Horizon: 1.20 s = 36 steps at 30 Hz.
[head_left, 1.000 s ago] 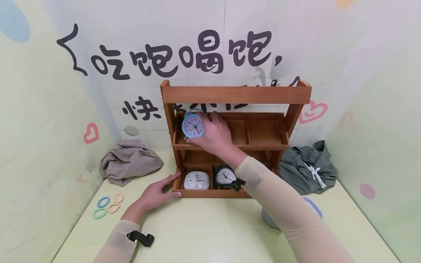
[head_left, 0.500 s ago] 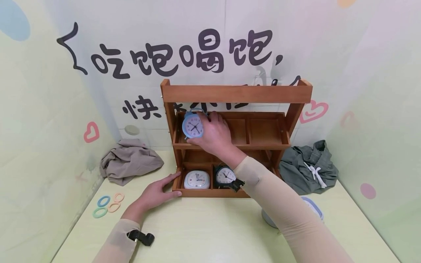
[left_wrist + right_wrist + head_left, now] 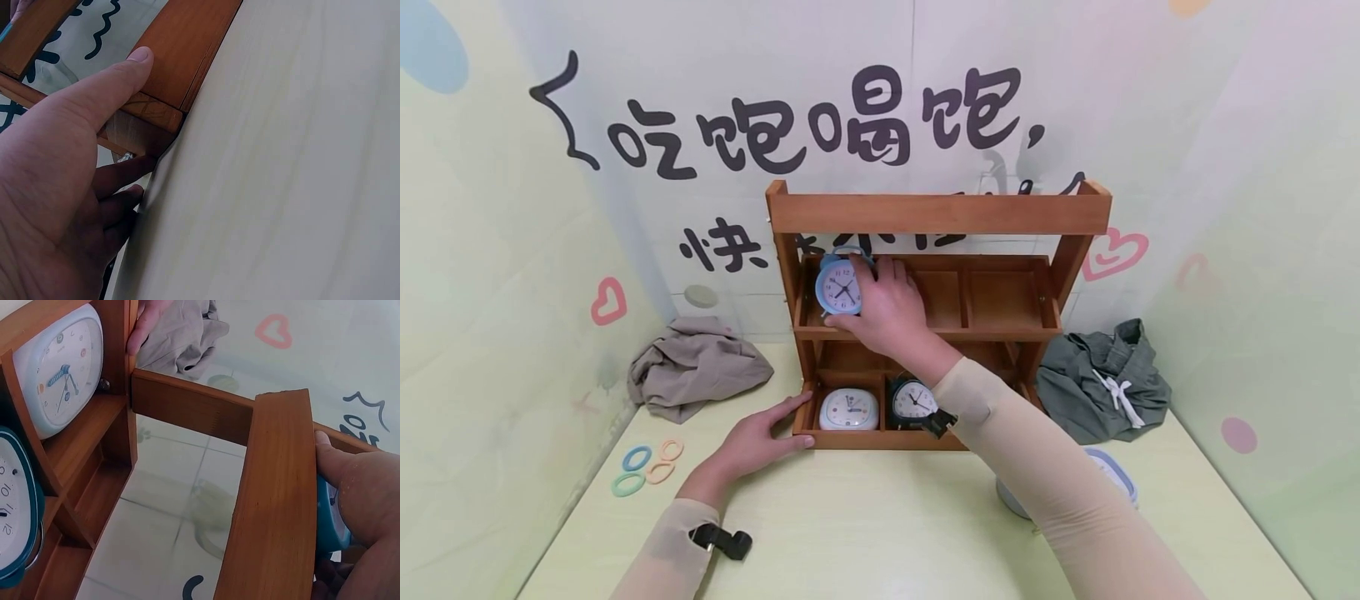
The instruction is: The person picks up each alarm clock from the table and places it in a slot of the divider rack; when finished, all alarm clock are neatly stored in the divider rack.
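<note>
My right hand (image 3: 887,304) holds a light blue twin-bell alarm clock (image 3: 837,287) by its right side, thumb low and fingers over the top. It stands upright at the left compartment of the middle tier of a wooden rack (image 3: 940,215); whether its feet touch the wood I cannot tell. In the right wrist view, a wooden bar hides most of this clock (image 3: 325,519). My left hand (image 3: 762,440) grips the rack's lower left corner, its thumb on the front board (image 3: 181,56) and its fingers at the side.
In the bottom tier sit a white clock (image 3: 848,410) and a black clock (image 3: 912,402). Cloths, brown (image 3: 696,371) and dark grey (image 3: 1105,383), flank the rack. Several coloured rings (image 3: 636,458) lie left. A blue-rimmed object (image 3: 1112,471) is partly behind my right forearm.
The blue clock has shifted slightly left, and my right fingers cover a little more of its dial's right edge. My left hand has stayed on the rack's corner.
</note>
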Each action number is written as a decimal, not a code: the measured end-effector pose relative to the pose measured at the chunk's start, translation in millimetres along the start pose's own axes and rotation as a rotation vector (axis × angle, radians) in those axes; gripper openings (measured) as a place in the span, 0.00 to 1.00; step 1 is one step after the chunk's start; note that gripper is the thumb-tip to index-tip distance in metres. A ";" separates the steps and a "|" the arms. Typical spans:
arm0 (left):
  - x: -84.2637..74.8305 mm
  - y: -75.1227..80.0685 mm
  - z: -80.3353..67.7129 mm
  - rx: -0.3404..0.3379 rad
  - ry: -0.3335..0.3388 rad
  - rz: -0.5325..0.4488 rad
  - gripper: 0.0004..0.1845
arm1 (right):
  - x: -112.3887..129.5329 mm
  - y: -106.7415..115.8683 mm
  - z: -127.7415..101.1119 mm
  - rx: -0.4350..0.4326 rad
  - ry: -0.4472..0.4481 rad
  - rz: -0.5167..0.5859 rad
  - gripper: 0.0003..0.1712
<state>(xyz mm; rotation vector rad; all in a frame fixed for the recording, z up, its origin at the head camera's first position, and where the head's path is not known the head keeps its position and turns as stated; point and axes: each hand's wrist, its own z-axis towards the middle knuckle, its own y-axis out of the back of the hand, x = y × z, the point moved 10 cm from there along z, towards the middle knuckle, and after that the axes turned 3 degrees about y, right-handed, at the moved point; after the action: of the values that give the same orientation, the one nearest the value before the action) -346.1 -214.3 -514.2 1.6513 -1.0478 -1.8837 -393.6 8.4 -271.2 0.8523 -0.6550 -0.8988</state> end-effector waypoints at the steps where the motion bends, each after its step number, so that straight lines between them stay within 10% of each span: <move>1: 0.1 0.0 0.2 0.000 0.000 0.000 0.48 | -0.2 -0.4 -0.2 0.002 -0.003 0.011 0.68; 36: 0.0 -0.3 0.9 0.005 0.004 0.005 0.48 | -14.6 10.6 -38.5 0.061 -0.063 0.249 0.57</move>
<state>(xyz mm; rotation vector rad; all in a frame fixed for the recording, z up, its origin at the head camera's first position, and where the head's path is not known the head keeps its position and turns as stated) -346.8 -213.9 -514.4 1.6523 -1.0550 -1.8753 -366.1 38.3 -283.9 0.7790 -0.8274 -0.6861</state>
